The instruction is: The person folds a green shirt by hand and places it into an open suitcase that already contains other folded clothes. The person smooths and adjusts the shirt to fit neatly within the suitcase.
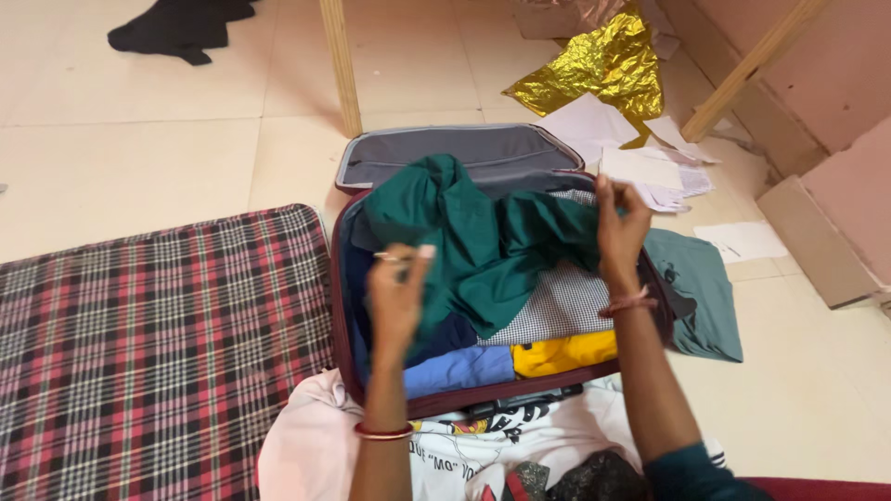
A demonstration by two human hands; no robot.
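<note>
Head view: both hands' fingers grip a green garment (483, 246) over the open suitcase (345, 306); plaid mat (158, 353) beside.

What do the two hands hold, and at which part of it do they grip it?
Both hold one dark green garment above the open suitcase. The left hand pinches its left edge; the right hand grips its upper right edge.

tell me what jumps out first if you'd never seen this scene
Both hands, left hand and right hand, hold up a dark green garment over an open maroon suitcase packed with folded clothes. A red plaid blanket lies to its left, and crumpled gold foil shines on the floor behind.
</note>
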